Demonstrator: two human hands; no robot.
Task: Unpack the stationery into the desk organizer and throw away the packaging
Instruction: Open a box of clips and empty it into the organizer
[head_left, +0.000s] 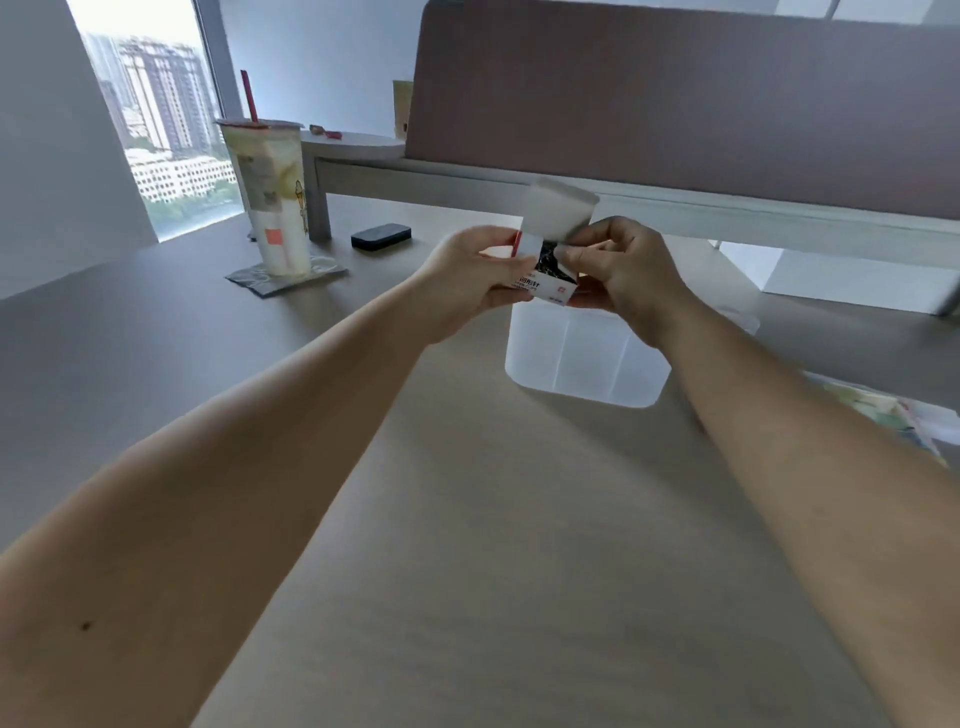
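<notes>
**Stationery box opened above the organizer**

Stationery is still in its packaging at this point. The desk (467, 519) fills most of the view, pale and largely bare, with a mauve partition panel (675, 104) standing behind it. On the left sits a tall drink cup (270, 202) on a coaster, a dark flat case (381, 236) just beyond it. Near the middle stands the translucent desk organizer (587, 358), its dividers faintly visible and its compartments apparently empty.

Held directly above the organizer is a small white cardboard box (545, 270), its top flap (560, 213) raised. The left hand (478, 275) clasps the box body from the side; the right hand (623, 270) pinches the open end between thumb and fingers.

To do this step well, I judge the box should stay over one compartment, with the flap folded fully back before tipping, so the small pieces pour in rather than scatter.

The dark, glinting contents look like clips, but are too small to identify. The box print is unreadable. Colourful paper (883, 415) at the right edge is cut off, and no bin is in view.
</notes>
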